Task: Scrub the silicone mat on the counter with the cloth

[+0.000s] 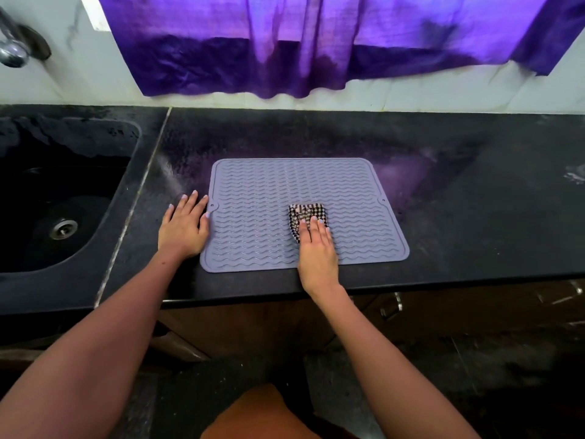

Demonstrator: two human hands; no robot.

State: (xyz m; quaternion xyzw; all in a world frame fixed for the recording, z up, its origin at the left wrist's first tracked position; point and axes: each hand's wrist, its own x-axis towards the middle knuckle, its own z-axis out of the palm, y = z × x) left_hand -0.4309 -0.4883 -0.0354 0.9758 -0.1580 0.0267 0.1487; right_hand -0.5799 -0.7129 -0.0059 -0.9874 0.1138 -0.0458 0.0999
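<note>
mat (285, 198) flat on counter (443, 217), long axis left–right | my right hand (317, 248) — fingers straight, pressing cloth (305, 213) on mat | left hand (184, 228) flat at mat's left edge | sink (133, 172) far left

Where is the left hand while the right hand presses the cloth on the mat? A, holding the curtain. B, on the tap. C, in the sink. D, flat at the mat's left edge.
D: the left hand lies flat on the counter at the left edge of the mat, fingers straight, while the right hand presses the cloth.
</note>
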